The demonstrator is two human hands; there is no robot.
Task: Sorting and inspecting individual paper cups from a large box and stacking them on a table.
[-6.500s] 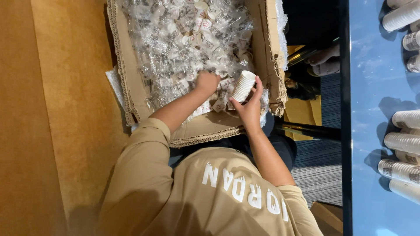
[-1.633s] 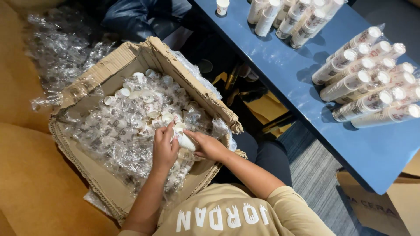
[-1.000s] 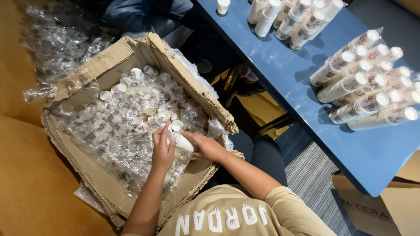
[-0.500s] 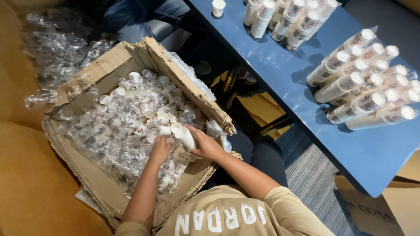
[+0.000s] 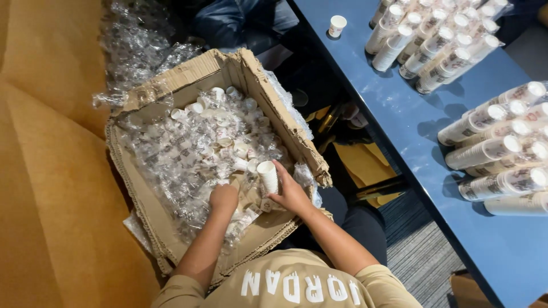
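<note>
Holding a short stack of white paper cups (image 5: pixel 268 176), the right hand (image 5: pixel 292 195) has its fingers curled around the stack's lower end, with the open rim of the top cup pointing up and away from the person. The stack sits just above the near right part of a torn cardboard box (image 5: pixel 171 239), over its contents. The left hand (image 5: pixel 224 198) is beside it, closed into a loose fist and pressed down among the wrapped goods; what it grips, if anything, cannot be told from this view.

The box is filled with small white cups in clear plastic wrap (image 5: pixel 194 154), lying loose and jumbled. Its walls are ragged and bent outward, the right wall (image 5: pixel 285 122) standing nearest the table. More crumpled clear plastic (image 5: pixel 134 45) lies beyond the box's far left corner on the tan surface (image 5: pixel 45 171).

To the right runs a blue table (image 5: pixel 411 125). On it lie long sleeves of stacked cups in two groups: one at the far end (image 5: pixel 428 43), one along the right edge (image 5: pixel 496 151). A single cup (image 5: pixel 337 25) stands upright, well apart from both groups. Under the table a yellow object (image 5: pixel 365 162) is partly visible. The person wears a tan shirt (image 5: pixel 285 285).
</note>
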